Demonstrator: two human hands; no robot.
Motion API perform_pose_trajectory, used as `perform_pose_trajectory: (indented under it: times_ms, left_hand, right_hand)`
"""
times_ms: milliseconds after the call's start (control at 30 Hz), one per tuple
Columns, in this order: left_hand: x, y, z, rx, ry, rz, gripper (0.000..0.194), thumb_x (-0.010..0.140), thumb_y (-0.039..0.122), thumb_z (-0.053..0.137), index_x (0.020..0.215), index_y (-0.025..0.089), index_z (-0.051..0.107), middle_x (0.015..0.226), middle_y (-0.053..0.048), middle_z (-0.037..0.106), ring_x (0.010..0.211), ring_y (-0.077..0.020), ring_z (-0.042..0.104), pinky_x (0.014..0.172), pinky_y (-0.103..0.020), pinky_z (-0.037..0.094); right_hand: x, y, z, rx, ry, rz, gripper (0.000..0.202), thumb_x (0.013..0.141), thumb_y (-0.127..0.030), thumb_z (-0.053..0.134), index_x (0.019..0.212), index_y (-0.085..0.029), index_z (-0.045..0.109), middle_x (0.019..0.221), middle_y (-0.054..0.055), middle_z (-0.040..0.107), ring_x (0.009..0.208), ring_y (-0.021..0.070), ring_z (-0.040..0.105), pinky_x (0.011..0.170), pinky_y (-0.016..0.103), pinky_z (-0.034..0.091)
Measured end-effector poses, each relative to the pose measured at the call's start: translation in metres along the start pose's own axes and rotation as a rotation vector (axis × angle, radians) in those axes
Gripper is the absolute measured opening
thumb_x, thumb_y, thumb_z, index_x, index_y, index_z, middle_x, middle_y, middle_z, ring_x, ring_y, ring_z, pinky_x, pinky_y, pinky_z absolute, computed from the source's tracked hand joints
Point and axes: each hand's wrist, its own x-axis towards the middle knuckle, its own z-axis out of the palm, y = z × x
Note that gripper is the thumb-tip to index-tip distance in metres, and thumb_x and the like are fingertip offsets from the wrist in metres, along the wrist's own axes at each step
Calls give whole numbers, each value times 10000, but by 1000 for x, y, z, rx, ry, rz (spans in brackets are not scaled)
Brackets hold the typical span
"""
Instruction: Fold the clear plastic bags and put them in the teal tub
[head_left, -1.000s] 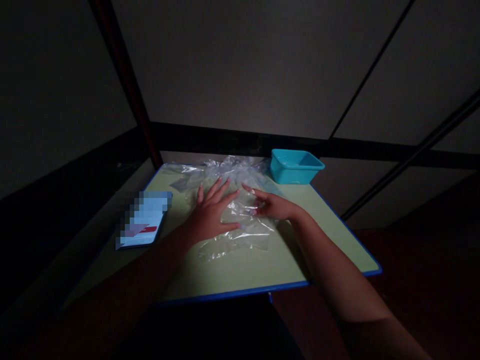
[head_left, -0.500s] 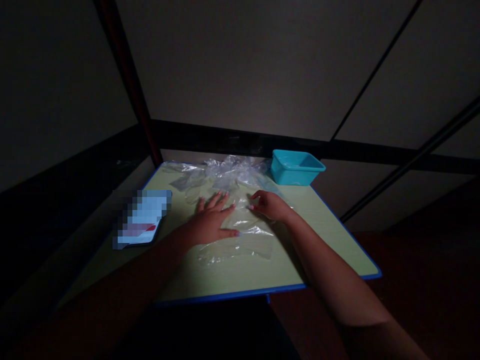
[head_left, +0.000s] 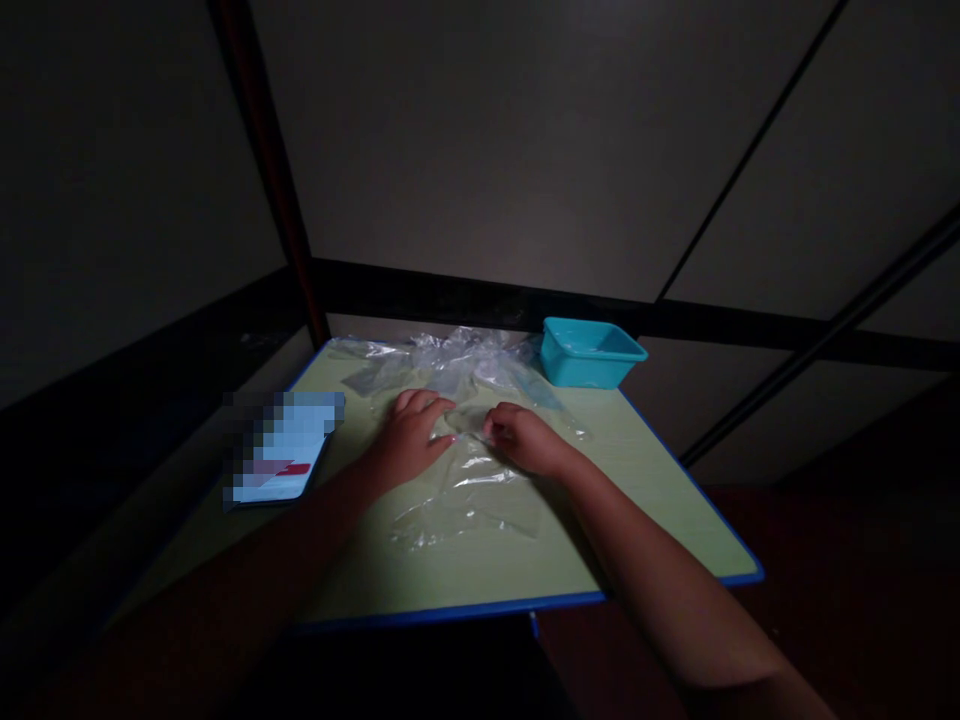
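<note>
A thin, crinkled clear plastic bag (head_left: 480,475) lies spread on the light green table between and under my hands. My left hand (head_left: 409,435) rests on its left side, fingers bent and the thumb held apart from the index finger. On the other side my right hand (head_left: 525,435) has its fingers curled in, pinching a fold of the plastic near the middle. The fingertips of my right hand are partly hidden. Beyond both hands, a bunched heap of clear plastic (head_left: 465,360) reaches the table's far edge.
A turquoise plastic basket (head_left: 589,370) stands at the far right corner of the table. On the left lies a phone (head_left: 281,470) with its screen lit and partly blurred out. The table (head_left: 645,530) has a blue edge, and a pale wall (head_left: 480,150) rises behind it.
My left hand's spread fingers have drawn in and bent. My right hand has moved slightly left, its fingers closing on the plastic. The view has tilted a little.
</note>
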Motion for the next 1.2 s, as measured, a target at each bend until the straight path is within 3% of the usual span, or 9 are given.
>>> perform_pose_trajectory:
  times_ms: [167,400,633,933,1067,1200]
  left_hand:
    - [-2,2,2,-24,-23,13,348,766,217,612,1114,201,613,1188,-115,517,1176,-291,391,1019,-441,337]
    - [0,3,-4,-37,-22,45,205,750,190,615,946,232,659,1169,-85,532,1157,-290,396,999,-452,355]
    - [0,2,-2,-61,-20,46,105,709,231,681,789,205,618,1095,-86,559,1128,-287,407,977,-427,355]
    - [4,-2,-8,25,3,-59,263,669,291,687,671,210,436,833,-44,546,913,-255,453,795,-367,389]
    - [4,3,-7,-114,-36,-67,293,665,271,686,668,214,399,789,-15,537,833,-218,493,742,-331,398]
    - [2,4,-3,-281,-135,-76,197,707,249,648,813,206,488,766,17,526,721,-171,518,652,-280,392]
  right_hand:
    - [-2,-7,1,34,26,-145,343,703,50,493,928,-155,651,871,51,562,864,167,518,791,261,395]
    - [-5,-14,0,110,1,-222,512,642,102,436,1001,-179,668,879,47,531,865,173,503,780,268,404]
    - [-6,-12,-3,134,-10,-198,591,616,105,417,1060,-205,652,881,33,500,865,162,496,782,251,399]
    - [-4,-4,2,44,36,-115,561,610,66,447,1055,-214,640,889,26,477,853,161,493,754,239,394]
    - [-5,3,3,-44,58,-49,575,608,46,477,1102,-212,617,891,26,466,853,162,491,759,240,396]
    - [-6,6,3,-92,27,-14,643,628,33,482,1201,-244,573,902,22,451,866,163,496,770,247,400]
